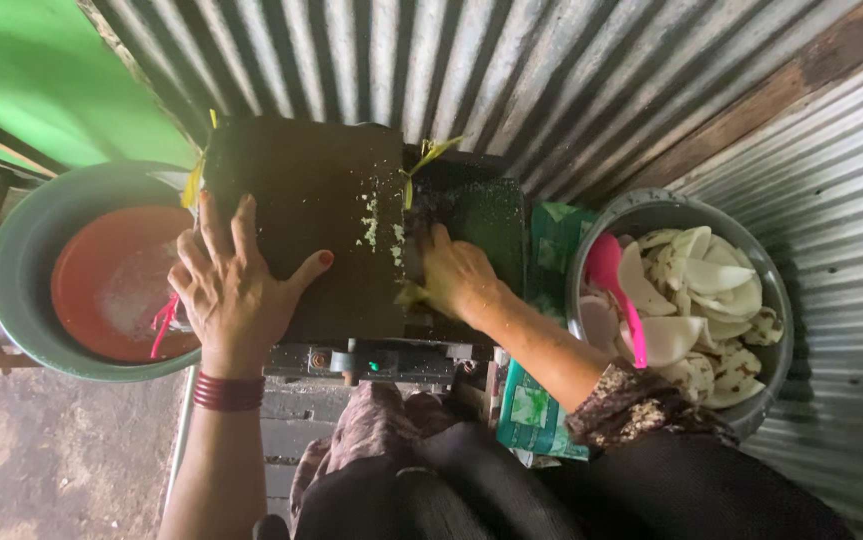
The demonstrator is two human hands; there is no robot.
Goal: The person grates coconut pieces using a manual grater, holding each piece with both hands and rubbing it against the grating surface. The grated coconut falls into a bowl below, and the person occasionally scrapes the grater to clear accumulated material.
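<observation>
Left hand [234,290] spread flat on dark rectangular grater board [316,215], right hand [454,275] clenched on pale chunk at board's 3 o'clock, grey metal bowl [751,255] of white slices beyond

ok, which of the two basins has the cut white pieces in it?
The grey metal basin by the right hand, heaped with white pieces. The green basin near the left hand holds an orange bowl.

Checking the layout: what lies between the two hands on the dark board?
In the head view, bare dark board with white shreds separates left hand from right hand.
</observation>
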